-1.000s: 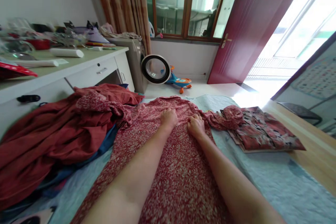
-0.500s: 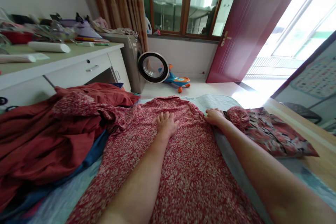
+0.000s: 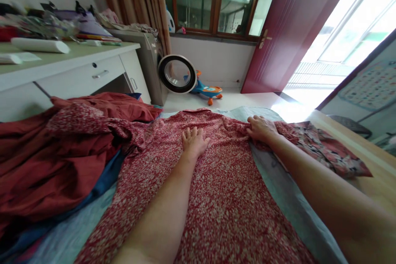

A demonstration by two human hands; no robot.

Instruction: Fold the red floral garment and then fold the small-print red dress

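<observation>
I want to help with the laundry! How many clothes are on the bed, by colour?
Red dress with small white flowers, under both hands: 1
Plain red garments in a heap: cannot tell apart, counted as 1 heap
Folded patterned garment: 1
Blue garment: 1
Total: 4

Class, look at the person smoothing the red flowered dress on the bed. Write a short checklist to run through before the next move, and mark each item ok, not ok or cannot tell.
1. Left hand flat on the dress, pinning its middle: ok.
2. Right hand at the dress's right edge, by the sleeve: ok; whether it grips the cloth: cannot tell.
3. Body of the dress smooth below the hands: ok.
4. Left sleeve spread out: not ok, it lies bunched against the pile of red clothes.
5. Folded patterned garment clear of the dress: not ok, the right sleeve meets it.
6. Bed cover flat beside the dress: ok.
</observation>
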